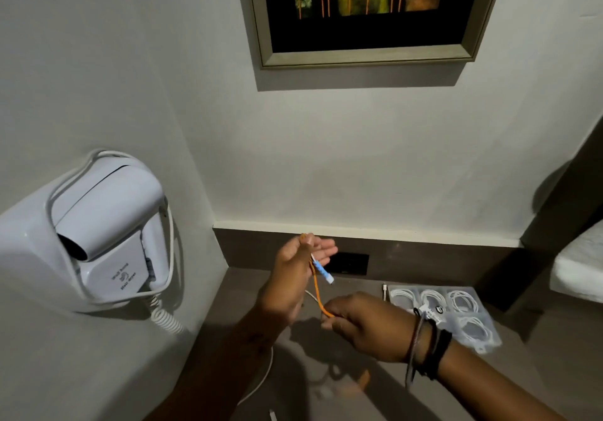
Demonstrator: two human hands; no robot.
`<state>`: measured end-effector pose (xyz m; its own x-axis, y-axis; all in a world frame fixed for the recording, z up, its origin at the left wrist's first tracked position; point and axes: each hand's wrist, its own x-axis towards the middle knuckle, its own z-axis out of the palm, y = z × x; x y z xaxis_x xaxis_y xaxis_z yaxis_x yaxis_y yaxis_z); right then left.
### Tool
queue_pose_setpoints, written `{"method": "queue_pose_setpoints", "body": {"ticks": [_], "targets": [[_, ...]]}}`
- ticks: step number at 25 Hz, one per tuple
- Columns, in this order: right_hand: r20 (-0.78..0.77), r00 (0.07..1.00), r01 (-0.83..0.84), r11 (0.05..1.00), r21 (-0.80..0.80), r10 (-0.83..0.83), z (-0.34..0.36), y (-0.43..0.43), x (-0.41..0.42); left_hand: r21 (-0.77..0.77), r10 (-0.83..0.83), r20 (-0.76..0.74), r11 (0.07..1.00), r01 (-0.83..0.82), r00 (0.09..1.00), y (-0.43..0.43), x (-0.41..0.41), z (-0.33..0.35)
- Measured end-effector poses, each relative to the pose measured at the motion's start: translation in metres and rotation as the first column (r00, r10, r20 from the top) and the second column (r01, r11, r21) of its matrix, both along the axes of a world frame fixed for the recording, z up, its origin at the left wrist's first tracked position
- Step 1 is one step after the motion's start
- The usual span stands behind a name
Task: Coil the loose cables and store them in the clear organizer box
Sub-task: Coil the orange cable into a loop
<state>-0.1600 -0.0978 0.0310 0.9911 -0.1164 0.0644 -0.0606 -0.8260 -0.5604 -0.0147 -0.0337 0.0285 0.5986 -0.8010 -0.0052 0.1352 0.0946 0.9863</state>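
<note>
Hands first, lower centre of frame: right hand (pixel 365 326), dark bands at the wrist, fingers curled tight on the lower run of a thin orange cable (pixel 317 290). Left hand (pixel 295 274) above it pinches the cable's top end at the thumb, other fingers spread loose; a white-and-blue plug (pixel 323 270) dangles off that end.

Risk, my read: grip up top is light, so a tug from the right hand could pull the end free and spill the coil. Dangling plug may snag the loops.

Loose thin white cable (pixel 261 378) trails over the dark brown counter (pixel 522 371) at lower left, not yet coiled; could tangle with the orange slack below.

Clear plastic organizer box (pixel 489 339) sits right of centre, coiled white cables already in its compartments. Right forearm partly covers it.

White wall-mounted hair dryer (pixel 98 225) at left, framed picture (pixel 362 58) at top; both well clear.
</note>
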Motion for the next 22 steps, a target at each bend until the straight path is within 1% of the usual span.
{"method": "queue_pose_setpoints", "body": {"ticks": [2,3,4,5,6,7,8,9,10,11,12,13,14,15,16,17,18,19,20,21,22], "targets": [[0.106,0.994,0.031,0.996,-0.083,-0.023,0.030,-0.010,-0.002,0.107,-0.068,0.227,0.993,0.045,0.972,0.003,-0.010,-0.016],[0.170,0.984,0.074,0.988,-0.133,-0.051,0.043,-0.021,-0.002,0.115,-0.138,0.272,0.987,0.110,0.952,0.004,-0.015,-0.022],[0.228,0.970,0.122,0.979,-0.161,-0.084,0.052,-0.036,-0.003,0.101,-0.214,0.236,0.976,0.195,0.948,0.006,-0.018,-0.023],[0.282,0.951,0.168,0.977,-0.132,-0.126,0.058,-0.050,-0.003,0.069,-0.285,0.138,0.958,0.278,0.949,0.009,-0.019,-0.019],[0.319,0.931,0.204,0.978,-0.049,-0.179,0.057,-0.062,-0.002,0.006,-0.355,0.014,0.935,0.355,0.935,0.011,-0.018,-0.014],[0.328,0.911,0.242,0.968,0.070,-0.252,0.049,-0.069,0.000,-0.071,-0.415,-0.093,0.909,0.410,0.905,0.012,-0.016,-0.009],[0.301,0.894,0.280,0.939,0.201,-0.331,0.037,-0.070,0.003,-0.139,-0.453,-0.161,0.890,0.434,0.877,0.012,-0.015,-0.004],[0.253,0.891,0.303,0.910,0.283,-0.376,0.021,-0.064,0.004,-0.185,-0.468,-0.189,0.880,0.437,0.863,0.012,-0.012,0.001],[0.214,0.903,0.305,0.906,0.294,-0.373,0.003,-0.055,0.004,-0.210,-0.461,-0.188,0.881,0.423,0.867,0.011,-0.010,0.002],[0.179,0.929,0.279,0.929,0.242,-0.325,-0.015,-0.045,0.001,-0.213,-0.430,-0.179,0.895,0.392,0.885,0.009,-0.008,0.001],[0.099,0.964,0.229,0.961,0.156,-0.246,-0.028,-0.032,-0.002,-0.198,-0.377,-0.181,0.919,0.342,0.908,0.006,-0.007,-0.003],[-0.008,0.987,0.162,0.986,0.049,-0.162,-0.034,-0.019,-0.004,-0.148,-0.297,-0.168,0.950,0.273,0.940,0.003,-0.006,-0.008],[-0.098,0.990,0.096,0.995,-0.034,-0.099,-0.033,-0.010,-0.007,-0.071,-0.202,-0.107,0.978,0.195,0.974,0.001,-0.006,-0.016],[-0.117,0.991,0.051,0.995,-0.084,-0.061,-0.029,-0.006,-0.009,0.014,-0.129,-0.011,0.991,0.129,0.992,-0.001,-0.007,-0.024],[-0.078,0.996,0.041,0.991,-0.125,-0.051,-0.018,-0.006,-0.011,0.074,-0.114,0.083,0.991,0.108,0.990,-0.001,-0.010,-0.032],[0.007,0.998,0.061,0.980,-0.190,-0.060,-0.004,-0.009,-0.013,0.106,-0.149,0.150,0.985,0.134,0.977,-0.001,-0.015,-0.039],[0.081,0.994,0.098,0.959,-0.265,-0.079,0.010,-0.015,-0.014,0.127,-0.214,0.181,0.973,0.193,0.960,-0.001,-0.020,-0.044],[0.132,0.987,0.129,0.942,-0.309,-0.091,0.022,-0.024,-0.015,0.152,-0.282,0.176,0.954,0.257,0.943,-0.001,-0.024,-0.045],[0.155,0.983,0.143,0.945,-0.295,-0.100,0.033,-0.033,-0.016,0.182,-0.332,0.142,0.935,0.306,0.932,-0.001,-0.028,-0.042],[0.180,0.977,0.151,0.969,-0.195,-0.116,0.039,-0.042,-0.016,0.204,-0.362,0.098,0.919,0.337,0.927,-0.001,-0.031,-0.036],[0.212,0.966,0.161,0.986,-0.032,-0.151,0.039,-0.048,-0.014,0.210,-0.374,0.069,0.912,0.353,0.925,-0.002,-0.033,-0.030]]}}
